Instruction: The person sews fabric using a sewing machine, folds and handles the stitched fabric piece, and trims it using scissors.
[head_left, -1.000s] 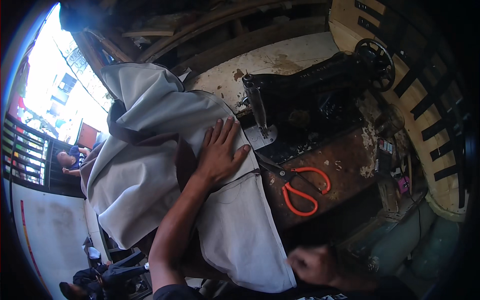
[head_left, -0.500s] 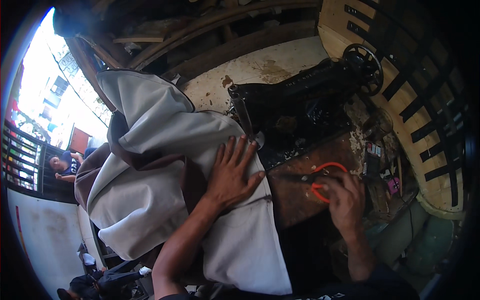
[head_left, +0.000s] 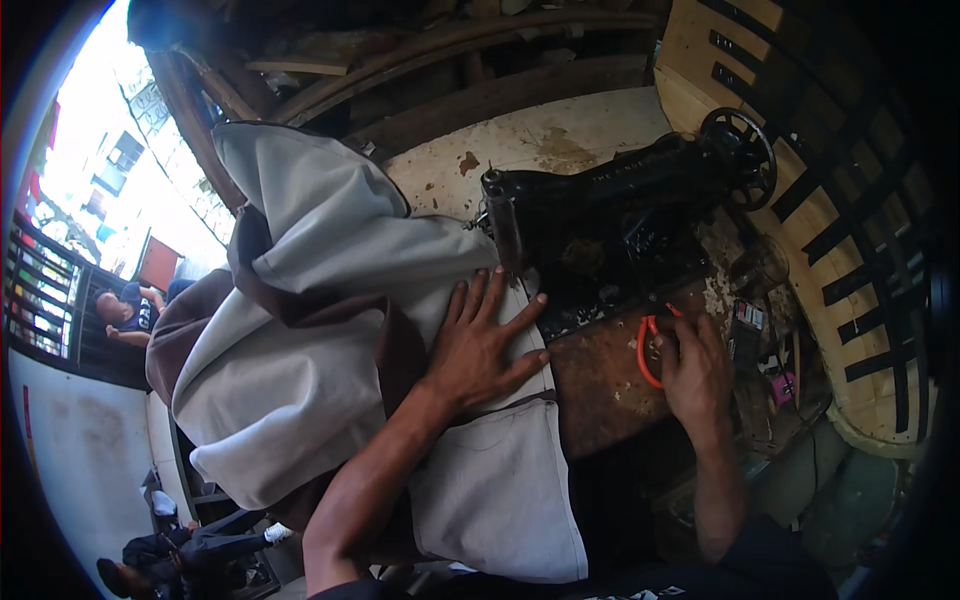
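My left hand lies flat with spread fingers on a large grey-white cloth, its fingertips close to the needle end of a black sewing machine. Dark brown cloth shows in the folds. At the right, over the worn brown table, my right hand is closed on the orange handles of a pair of scissors. The scissors' blades cannot be made out.
A glass jar, small boxes and a pink item crowd the table's right end. A wooden frame with black straps stands beyond. Two people are at the far left and lower left.
My right hand has turned the scissors, so the blades no longer point left across the table. My left hand's fingers have spread wider on the cloth. The whole view has shifted slightly.
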